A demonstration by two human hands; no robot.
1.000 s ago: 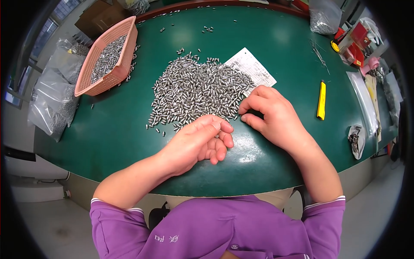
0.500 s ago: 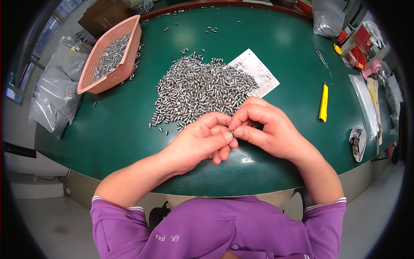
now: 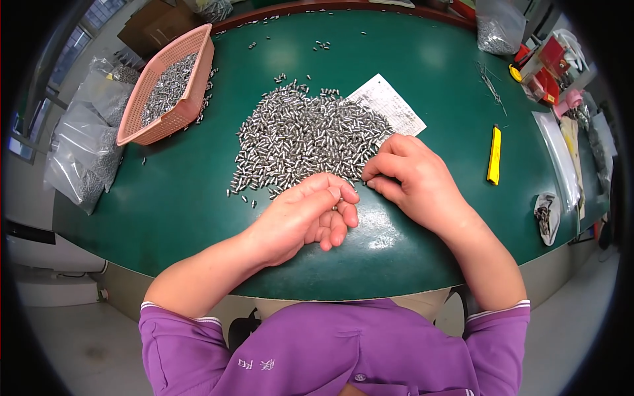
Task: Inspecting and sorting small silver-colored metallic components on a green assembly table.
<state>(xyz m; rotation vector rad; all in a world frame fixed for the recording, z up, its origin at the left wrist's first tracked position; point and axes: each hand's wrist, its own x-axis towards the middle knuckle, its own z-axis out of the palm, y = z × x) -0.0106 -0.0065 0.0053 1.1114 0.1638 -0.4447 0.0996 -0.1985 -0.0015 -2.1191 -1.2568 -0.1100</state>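
A broad heap of small silvery metal parts [image 3: 304, 138], short and rod-shaped, lies on the green tabletop. In front of its near edge, my left hand [image 3: 314, 214] is half curled with the palm turned up. Its thumb presses toward the index finger, and a small metal part [image 3: 335, 208] shows among the fingers. My right hand [image 3: 413, 175] is at the heap's near right edge, thumb and index finger pinched together low over the table. Whatever sits between those fingertips is too small to make out. A white printed card [image 3: 396, 109] lies partly beneath the heap's right side.
A pink plastic basket [image 3: 198, 92] of similar parts stands at the back left, beside clear bags of parts [image 3: 79, 158]. To the right lie a yellow utility knife [image 3: 494, 155], thin metal wires [image 3: 490, 86] and a small white pouch [image 3: 547, 218]. Another filled bag [image 3: 498, 30] stands at the back right.
My hands have moved apart from where their fingertips met. The right one has gone to the heap's edge; the left thumb has drawn back along the index finger.
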